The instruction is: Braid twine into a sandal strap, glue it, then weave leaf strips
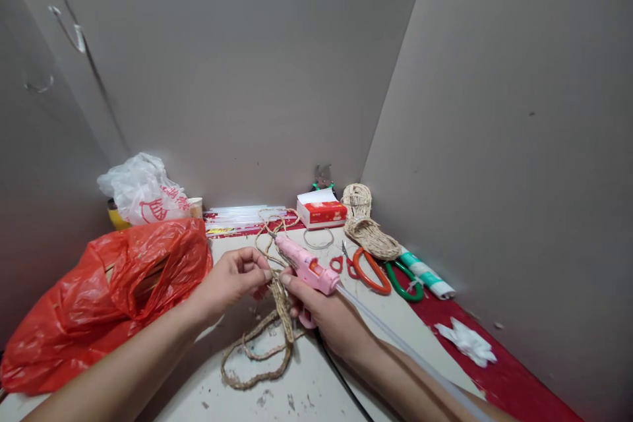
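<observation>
My left hand (pixel 242 273) is closed in a pinch at the upper end of a narrow woven strip of tan straw cord (pixel 281 310). Loose lengths of the cord curl on the table below it and run up behind my hands. A pink hot glue gun (pixel 309 267) rests in my right hand (pixel 324 313), its nozzle pointing up and left, above the cord. My right thumb and fingertips are close to the strip's top, beside my left fingertips; whether they touch it I cannot tell. A long clear glue stick (pixel 395 333) trails from the gun's back.
Left stand a red plastic bag (pixel 163 277) and a white plastic bag (pixel 148 191). Behind lie clear glue sticks (pixel 247 216) and a tissue box (pixel 321 210). Rightward are woven straw pieces (pixel 370 234), orange-handled scissors (pixel 370 273), a green handle (pixel 405 283) and crumpled tissue (pixel 467 341). Grey panels enclose the table.
</observation>
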A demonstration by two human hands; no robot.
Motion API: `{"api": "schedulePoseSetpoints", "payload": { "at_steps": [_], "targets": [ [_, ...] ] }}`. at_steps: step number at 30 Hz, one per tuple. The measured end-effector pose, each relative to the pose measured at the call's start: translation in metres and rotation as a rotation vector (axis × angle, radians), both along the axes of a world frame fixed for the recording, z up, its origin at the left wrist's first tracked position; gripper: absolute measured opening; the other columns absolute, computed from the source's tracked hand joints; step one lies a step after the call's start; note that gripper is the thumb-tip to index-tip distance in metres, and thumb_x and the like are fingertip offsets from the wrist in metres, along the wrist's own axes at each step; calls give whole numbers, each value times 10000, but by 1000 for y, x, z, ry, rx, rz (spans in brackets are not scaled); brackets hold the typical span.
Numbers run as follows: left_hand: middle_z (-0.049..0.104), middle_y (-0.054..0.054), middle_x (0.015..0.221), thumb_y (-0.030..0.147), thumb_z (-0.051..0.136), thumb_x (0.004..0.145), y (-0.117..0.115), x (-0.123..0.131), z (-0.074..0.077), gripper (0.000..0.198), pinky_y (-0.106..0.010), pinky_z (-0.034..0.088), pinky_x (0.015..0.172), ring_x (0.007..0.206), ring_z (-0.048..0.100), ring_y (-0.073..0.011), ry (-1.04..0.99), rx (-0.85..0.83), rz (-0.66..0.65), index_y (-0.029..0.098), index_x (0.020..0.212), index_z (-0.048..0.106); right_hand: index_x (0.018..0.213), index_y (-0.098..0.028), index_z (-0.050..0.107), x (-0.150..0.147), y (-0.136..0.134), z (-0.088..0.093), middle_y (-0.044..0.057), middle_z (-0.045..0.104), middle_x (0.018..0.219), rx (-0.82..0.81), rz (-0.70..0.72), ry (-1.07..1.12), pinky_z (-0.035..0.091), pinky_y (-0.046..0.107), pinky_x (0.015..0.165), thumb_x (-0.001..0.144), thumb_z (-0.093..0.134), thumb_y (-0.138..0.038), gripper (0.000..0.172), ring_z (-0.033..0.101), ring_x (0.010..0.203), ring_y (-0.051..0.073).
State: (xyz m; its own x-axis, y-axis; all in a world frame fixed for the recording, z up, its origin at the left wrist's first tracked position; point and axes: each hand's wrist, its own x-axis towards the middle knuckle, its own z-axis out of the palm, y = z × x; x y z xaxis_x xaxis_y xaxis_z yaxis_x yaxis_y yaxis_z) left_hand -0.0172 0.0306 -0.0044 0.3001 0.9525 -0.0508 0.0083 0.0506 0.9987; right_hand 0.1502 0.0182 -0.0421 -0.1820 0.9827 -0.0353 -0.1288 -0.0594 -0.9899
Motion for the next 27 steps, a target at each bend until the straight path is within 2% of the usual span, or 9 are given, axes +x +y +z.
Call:
{"api": "schedulePoseSetpoints", "payload": {
  "at_steps": [7, 10, 14, 19, 24, 27],
  "targets": [
    [563, 39, 577, 260, 713, 715, -13, 7, 5, 185, -215, 409, 555, 528, 512, -82, -32, 99, 153, 145, 723, 568, 794, -163, 610, -2, -4, 5, -40, 529, 566, -27, 88, 121, 269, 167, 407, 756, 676, -416, 264, 429, 453, 65],
    [572, 34, 605, 273, 721, 719, -13, 3, 2, 196, -223, 440, 574, 538, 525, -82, -158, 1, 125, 146, 777, 584, 805, -162, 603, -2, -5, 6, -46, 522, 553, -50, 124, 137, 244, 163, 396, 749, 682, -423, 279, 419, 442, 62],
    [608, 12, 651, 251, 730, 715, -16, 2, -4, 238, -243, 473, 605, 586, 583, -107, -337, -189, 27, 156, 888, 596, 805, -156, 604, -1, -5, 5, -42, 528, 557, -29, 92, 131, 274, 167, 427, 750, 672, -451, 307, 437, 456, 66],
    [654, -37, 657, 262, 762, 685, -22, 9, -12, 226, -231, 444, 596, 577, 584, -110, -315, -221, -63, 134, 726, 581, 756, -160, 587, 0, -2, 6, -40, 522, 552, -59, 124, 191, 260, 174, 423, 745, 680, -411, 268, 422, 456, 66],
    [616, -1, 589, 230, 793, 623, -24, 13, -7, 241, -221, 418, 570, 521, 523, -84, -239, -179, 60, 131, 673, 579, 742, -174, 604, 2, -1, 13, -28, 563, 615, -96, 131, 251, 395, 211, 504, 730, 694, -327, 178, 496, 528, 95],
    [600, 14, 567, 199, 782, 624, -25, 14, -3, 217, -219, 407, 558, 516, 517, -85, -202, -125, 103, 135, 659, 577, 718, -163, 607, 3, -2, 15, -16, 593, 627, -146, 154, 315, 443, 233, 545, 705, 721, -303, 181, 545, 556, 113]
  ]
}}
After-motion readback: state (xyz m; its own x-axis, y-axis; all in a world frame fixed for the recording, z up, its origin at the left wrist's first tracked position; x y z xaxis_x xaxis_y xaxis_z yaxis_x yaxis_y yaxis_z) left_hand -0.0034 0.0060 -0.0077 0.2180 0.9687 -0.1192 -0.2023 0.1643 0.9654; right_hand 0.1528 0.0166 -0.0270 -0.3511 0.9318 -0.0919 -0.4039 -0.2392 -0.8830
